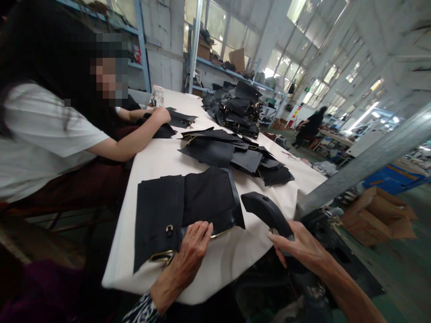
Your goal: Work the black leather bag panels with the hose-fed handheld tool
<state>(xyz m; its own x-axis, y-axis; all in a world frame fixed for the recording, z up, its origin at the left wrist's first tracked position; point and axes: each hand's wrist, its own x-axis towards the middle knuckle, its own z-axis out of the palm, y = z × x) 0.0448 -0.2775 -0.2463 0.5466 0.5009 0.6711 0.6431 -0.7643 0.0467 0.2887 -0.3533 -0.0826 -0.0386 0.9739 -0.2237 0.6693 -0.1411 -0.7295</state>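
My left hand [191,251] lies on the near edge of a flat black bag piece [188,202] with a gold zipper and a small gold ring, fingers curled and pressing on it. My right hand [299,249] is closed on the lower end of a black curved handle-shaped tool [264,211] that rises off the table's near right corner. The white table [222,260] carries both.
A person in a white shirt [43,134] sits at the left, a hand on black pieces [175,119]. More black pieces [232,154] lie mid-table, with a tall heap [239,107] behind. A grey metal post [363,161] slants at the right, beside a cardboard box [377,215].
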